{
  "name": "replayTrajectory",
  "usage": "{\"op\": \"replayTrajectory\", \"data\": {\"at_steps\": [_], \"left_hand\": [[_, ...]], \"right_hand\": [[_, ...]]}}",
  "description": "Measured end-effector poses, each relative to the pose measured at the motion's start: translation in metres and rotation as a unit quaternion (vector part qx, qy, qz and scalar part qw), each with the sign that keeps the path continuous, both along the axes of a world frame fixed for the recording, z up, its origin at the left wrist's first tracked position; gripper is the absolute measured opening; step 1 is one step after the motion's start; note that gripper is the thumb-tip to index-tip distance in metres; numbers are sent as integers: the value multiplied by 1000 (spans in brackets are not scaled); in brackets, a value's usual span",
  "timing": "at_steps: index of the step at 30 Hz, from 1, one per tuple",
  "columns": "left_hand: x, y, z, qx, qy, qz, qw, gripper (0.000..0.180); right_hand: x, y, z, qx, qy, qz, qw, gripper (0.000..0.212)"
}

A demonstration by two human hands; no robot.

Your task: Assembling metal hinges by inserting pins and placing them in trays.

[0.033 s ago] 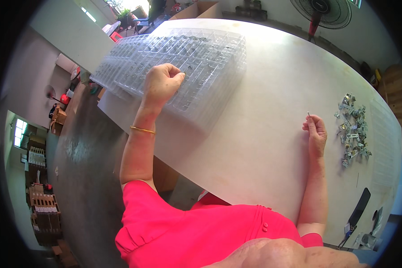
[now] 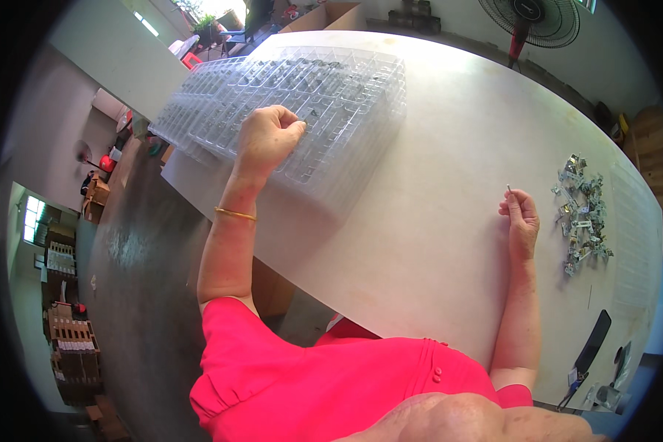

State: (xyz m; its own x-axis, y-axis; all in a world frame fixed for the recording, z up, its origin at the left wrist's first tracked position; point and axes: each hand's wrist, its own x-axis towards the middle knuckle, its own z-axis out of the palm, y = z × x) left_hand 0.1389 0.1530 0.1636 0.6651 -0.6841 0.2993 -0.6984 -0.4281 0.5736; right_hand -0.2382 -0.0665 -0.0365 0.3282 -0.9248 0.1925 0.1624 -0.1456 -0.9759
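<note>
My left hand [image 2: 269, 138] is over a stack of clear plastic trays [image 2: 324, 158], thumb and fingers pinched together. Whatever lies between those fingertips is hidden or too small to name. Small dark and metallic parts sit in many of the tray's compartments. Above the white table [image 2: 427, 243], my right hand [image 2: 521, 214] pinches a small thin pale pin [image 2: 508, 187], its tip pointing up past the fingers. To the right of that hand lies a loose pile of small metal parts [image 2: 583, 214].
A long black object [image 2: 593, 342] lies near the table's right front, with a thin stick [image 2: 589, 295] beyond it. Another clear tray [image 2: 633, 236] rests along the right edge. Behind the table stand a black fan [image 2: 530, 18] and an open cardboard box [image 2: 328, 16].
</note>
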Motion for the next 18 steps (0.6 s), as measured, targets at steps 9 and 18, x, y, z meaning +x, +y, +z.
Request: {"op": "replayTrajectory", "data": {"at_steps": [9,18], "left_hand": [[-3,4,-1,41,-36,0,999,19],[-39,-14,-2,-27,-215,-44,975,10]], "right_hand": [[5,10,8,14,0,-1,1000,10],[8,10,10,14,53,-6,998,13]]}}
